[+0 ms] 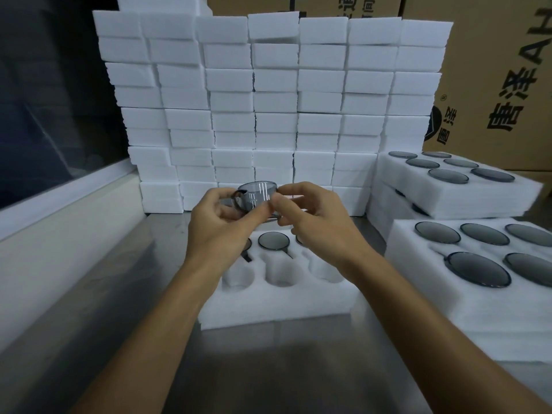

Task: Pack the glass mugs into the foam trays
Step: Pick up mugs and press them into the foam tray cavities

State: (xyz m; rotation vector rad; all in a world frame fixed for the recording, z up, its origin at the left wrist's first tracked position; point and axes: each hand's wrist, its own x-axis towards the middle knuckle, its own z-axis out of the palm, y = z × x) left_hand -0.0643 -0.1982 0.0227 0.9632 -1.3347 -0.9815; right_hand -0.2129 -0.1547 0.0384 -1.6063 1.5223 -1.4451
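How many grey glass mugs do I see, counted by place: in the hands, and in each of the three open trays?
held mug, between left hand and right hand: 1
middle tray: 3, two partly hidden
near right tray: 5 in view
far right tray: 6
Total: 15

Two bare forearms, no sleeves showing; left hand [221, 222] and right hand [316, 222] wear no gloves, rings or watch.

A shiny grey metal table [119, 294] holds a white foam tray [277, 309] in the middle. A tall wall of white foam blocks [268, 115] stands at the back, and filled foam trays [478, 309] sit on the right
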